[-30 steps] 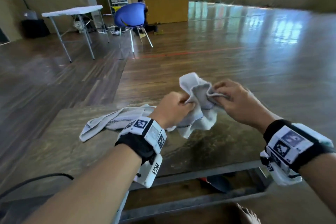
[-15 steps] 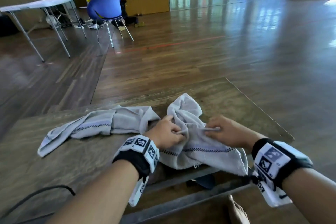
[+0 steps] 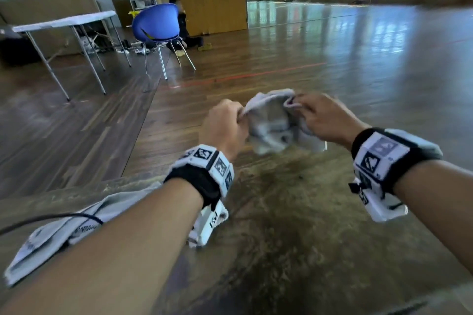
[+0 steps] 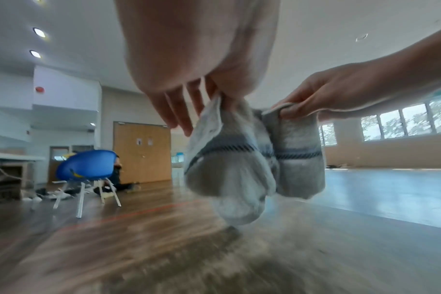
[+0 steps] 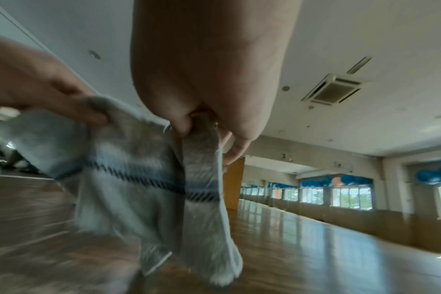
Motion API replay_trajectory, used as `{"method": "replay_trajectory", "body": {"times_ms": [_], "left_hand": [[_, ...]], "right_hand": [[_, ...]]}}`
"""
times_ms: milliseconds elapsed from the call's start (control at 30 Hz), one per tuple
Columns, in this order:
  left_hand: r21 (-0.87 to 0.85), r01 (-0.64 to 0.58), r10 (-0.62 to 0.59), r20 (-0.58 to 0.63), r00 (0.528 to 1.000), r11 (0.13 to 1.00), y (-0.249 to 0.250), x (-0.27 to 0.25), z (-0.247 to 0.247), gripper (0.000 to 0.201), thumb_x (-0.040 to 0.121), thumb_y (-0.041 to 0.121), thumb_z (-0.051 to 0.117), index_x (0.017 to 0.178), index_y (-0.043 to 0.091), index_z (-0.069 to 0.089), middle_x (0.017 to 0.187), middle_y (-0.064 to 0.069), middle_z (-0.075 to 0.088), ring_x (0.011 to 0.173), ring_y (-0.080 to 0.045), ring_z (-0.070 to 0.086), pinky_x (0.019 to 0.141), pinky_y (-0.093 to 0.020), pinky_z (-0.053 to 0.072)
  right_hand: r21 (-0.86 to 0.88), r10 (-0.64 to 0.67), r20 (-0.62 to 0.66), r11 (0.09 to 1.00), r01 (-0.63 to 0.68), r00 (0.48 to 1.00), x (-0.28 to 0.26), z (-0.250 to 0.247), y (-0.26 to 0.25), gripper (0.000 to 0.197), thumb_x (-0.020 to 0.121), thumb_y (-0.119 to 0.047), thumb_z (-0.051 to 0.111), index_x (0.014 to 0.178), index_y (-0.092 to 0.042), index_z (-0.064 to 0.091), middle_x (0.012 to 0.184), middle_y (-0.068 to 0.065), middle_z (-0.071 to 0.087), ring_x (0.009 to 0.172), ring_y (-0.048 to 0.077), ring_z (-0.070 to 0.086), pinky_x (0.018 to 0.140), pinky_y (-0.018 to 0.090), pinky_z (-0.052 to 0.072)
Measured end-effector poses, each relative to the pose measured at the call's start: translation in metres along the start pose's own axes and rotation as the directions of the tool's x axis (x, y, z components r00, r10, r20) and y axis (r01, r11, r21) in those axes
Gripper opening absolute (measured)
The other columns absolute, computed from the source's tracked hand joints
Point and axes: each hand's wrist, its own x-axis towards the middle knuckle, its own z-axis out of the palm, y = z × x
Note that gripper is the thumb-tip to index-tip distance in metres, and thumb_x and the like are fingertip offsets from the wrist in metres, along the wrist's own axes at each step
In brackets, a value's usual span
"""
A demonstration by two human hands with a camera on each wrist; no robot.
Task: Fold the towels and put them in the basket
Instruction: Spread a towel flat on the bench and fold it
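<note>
A grey-white towel with a dark patterned stripe hangs bunched in the air above the far part of the table. My left hand pinches its upper left edge, and my right hand pinches its upper right edge. The left wrist view shows the towel dangling in two lobes from both hands. In the right wrist view the towel is blurred, hanging from thumb and finger. A second towel lies crumpled on the table at the left, partly under my left forearm. No basket is in view.
A black cable crosses the second towel at the left. Beyond the table is wooden floor with a blue chair, a white folding table and a seated person far back.
Both hands have lifted the towel off the table and up in front of me, still pinching its edge. The head view has tilted upward, and the second towel now sits lower left.
</note>
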Motion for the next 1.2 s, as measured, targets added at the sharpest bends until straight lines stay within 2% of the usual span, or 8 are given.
{"method": "replay_trajectory", "body": {"times_ms": [100,300,400,533,700,800,900,1200], "left_hand": [[0.085,0.092,-0.076,-0.175,0.982,0.992,-0.016,0.022,-0.017,0.018,0.095,0.024,0.052,0.093,0.012,0.064,0.096,-0.013,0.067,0.089,-0.036,0.061,0.072,-0.043,0.049],[0.175,0.191,-0.198,0.026,0.980,0.966,-0.037,0.025,-0.018,0.021,0.094,0.022,0.051,0.087,0.019,0.070,0.075,0.000,0.062,0.078,-0.033,0.065,0.061,-0.031,0.043],[-0.092,0.319,-0.311,0.091,0.946,0.943,-0.037,0.027,-0.010,0.032,0.093,0.008,0.044,0.080,0.021,0.070,0.074,-0.006,0.071,0.064,-0.029,0.072,0.049,-0.026,0.050],[-0.432,0.423,-0.398,0.152,0.905,0.797,-0.037,0.027,-0.001,0.025,0.100,0.004,0.047,0.094,0.001,0.071,0.094,-0.015,0.065,0.085,-0.040,0.070,0.080,-0.043,0.059],[-0.306,0.172,-0.227,-0.154,0.962,0.936,-0.047,0.013,-0.005,0.027,0.101,0.011,0.050,0.088,0.007,0.074,0.067,-0.005,0.062,0.059,-0.011,0.049,0.054,-0.019,0.033],[-0.112,0.280,-0.272,0.080,0.959,0.954,-0.061,-0.005,-0.001,0.035,0.102,0.015,0.051,0.075,-0.001,0.065,0.051,-0.005,0.047,0.047,-0.012,0.036,0.039,-0.014,0.030],[0.038,0.302,-0.296,0.353,0.888,0.953,-0.079,-0.036,0.005,0.028,0.100,0.007,0.050,0.086,0.005,0.074,0.061,-0.009,0.056,0.050,-0.015,0.039,0.041,-0.017,0.023],[-0.064,0.258,-0.219,0.356,0.909,0.964,-0.098,-0.095,0.005,0.026,0.101,0.014,0.050,0.079,0.010,0.063,0.069,-0.004,0.064,0.057,-0.014,0.051,0.062,-0.031,0.040]], "right_hand": [[-0.097,0.137,-0.142,0.984,-0.151,0.980,0.024,-0.021,0.018,0.025,0.103,-0.028,0.042,0.119,-0.031,0.062,0.127,0.009,0.062,0.112,0.037,0.059,0.087,0.040,0.045],[0.095,0.255,-0.138,0.965,-0.244,0.957,0.036,-0.037,0.042,0.028,0.103,-0.016,0.045,0.094,-0.024,0.070,0.096,0.019,0.070,0.076,0.037,0.073,0.079,0.049,0.061],[0.281,0.309,-0.015,0.914,-0.293,0.951,0.038,-0.028,0.053,0.019,0.094,0.003,0.060,0.092,-0.010,0.074,0.096,0.019,0.071,0.086,0.036,0.074,0.082,0.053,0.061],[0.281,0.300,-0.049,0.919,-0.275,0.953,0.040,-0.015,0.068,0.016,0.093,0.002,0.057,0.083,0.001,0.070,0.074,0.013,0.061,0.075,0.023,0.055,0.066,0.040,0.047],[0.280,0.128,-0.108,0.955,-0.094,0.986,0.027,-0.007,0.064,0.023,0.102,-0.022,0.060,0.089,-0.009,0.073,0.055,-0.014,0.044,0.049,0.004,0.035,0.049,0.020,0.030],[0.142,0.052,0.090,0.988,-0.065,0.995,0.013,-0.001,0.063,0.026,0.102,-0.020,0.060,0.079,-0.026,0.072,0.057,-0.010,0.047,0.045,-0.001,0.041,0.049,0.017,0.032],[-0.064,0.124,0.300,0.992,-0.110,0.946,-0.006,0.008,0.067,0.036,0.101,-0.020,0.061,0.069,-0.035,0.066,0.058,-0.015,0.052,0.058,0.006,0.051,0.057,0.025,0.037],[-0.020,0.155,0.221,0.988,-0.154,0.963,-0.041,0.029,0.053,0.018,0.098,-0.019,0.065,0.105,-0.025,0.080,0.096,0.001,0.078,0.098,0.022,0.068,0.078,0.028,0.045]]}}
